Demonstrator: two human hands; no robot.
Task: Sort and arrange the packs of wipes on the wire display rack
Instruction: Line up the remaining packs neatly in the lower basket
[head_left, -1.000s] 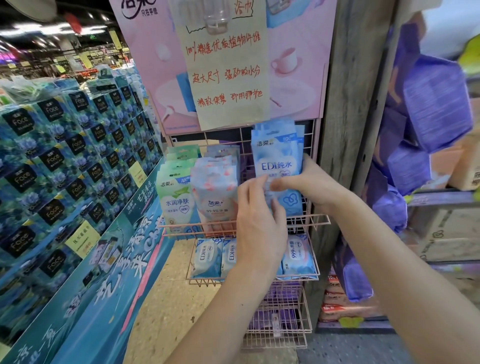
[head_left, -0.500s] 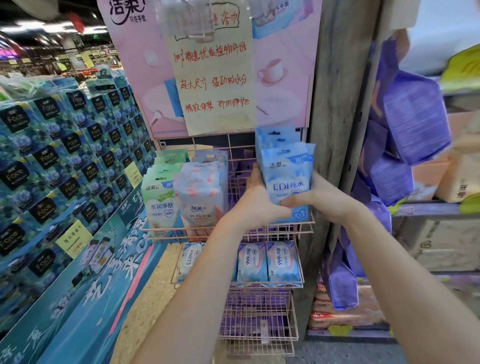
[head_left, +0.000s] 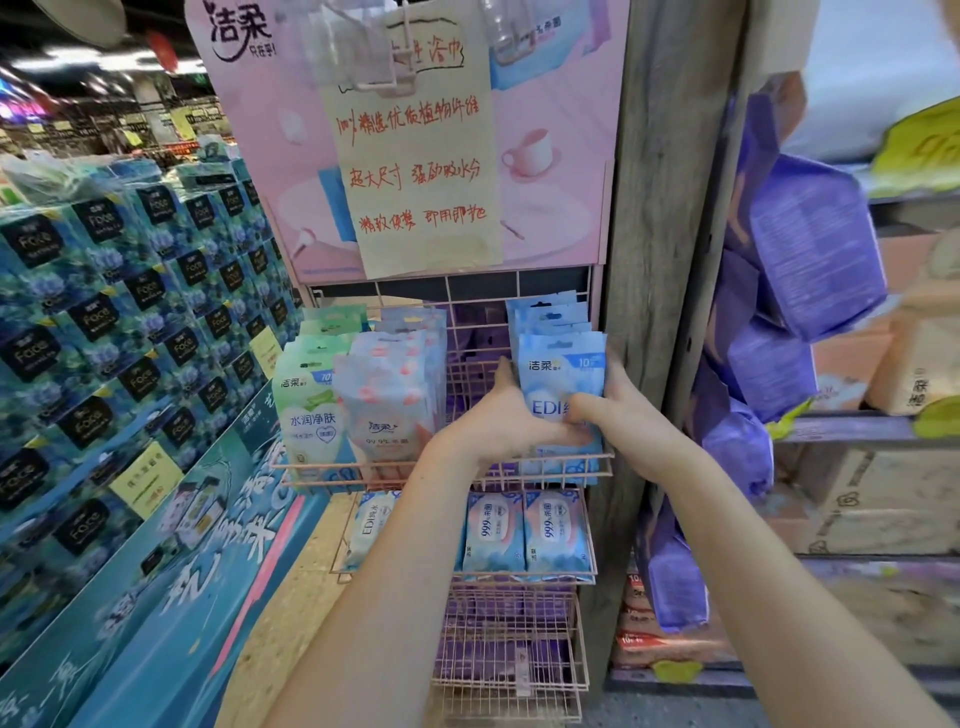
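A pink wire display rack (head_left: 441, 462) stands against a wooden post. A row of blue EDI wipes packs (head_left: 563, 364) stands upright at the right end of its top shelf. My left hand (head_left: 498, 415) grips the left side of the front packs and my right hand (head_left: 618, 410) grips their right side and lower front. Green wipes packs (head_left: 306, 410) and pink-spotted wipes packs (head_left: 389, 400) stand at the shelf's left. On the middle shelf lie pale blue 999 wipes packs (head_left: 524, 535) and an EDI pack (head_left: 371, 530). Purple packs show in the bottom basket (head_left: 509, 654).
A stack of blue tissue boxes (head_left: 130, 312) rises to the left, above a teal floor display. The wooden post (head_left: 670, 208) is right of the rack, with purple packs (head_left: 810, 244) hanging beyond it and cardboard boxes on shelves. A handwritten paper sign (head_left: 415, 156) hangs above.
My left hand moved from the front of the blue packs to their left side. Both hands now squeeze the front packs together, lower on the top shelf.
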